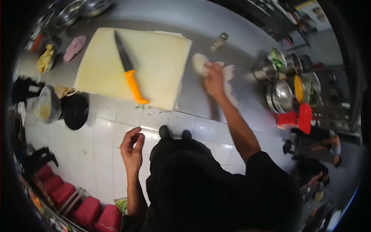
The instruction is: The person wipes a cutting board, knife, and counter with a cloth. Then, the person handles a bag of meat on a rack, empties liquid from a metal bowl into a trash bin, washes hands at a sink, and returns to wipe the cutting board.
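Note:
My right hand [215,81] is closed on a whitish cloth [229,73], pressed down on the steel counter to the right of the cutting board. Part of the cloth is hidden beneath the hand and forearm. Low over the floor, in front of the counter, my left hand [132,147] hangs with its fingers loosely bent and apart, holding nothing. A knife [130,73] with an orange handle lies on the large pale cutting board [162,65], its blade pointing away from me. Beyond the cloth stands a small shaker-like jar [219,41].
A pink cloth [75,48] and a bowl of yellow pieces [46,60] sit left of the board. Metal bowls [281,94], pots and a red container [295,118] crowd the right side. Several red seats [62,193] stand behind left; other people [315,168] are at right.

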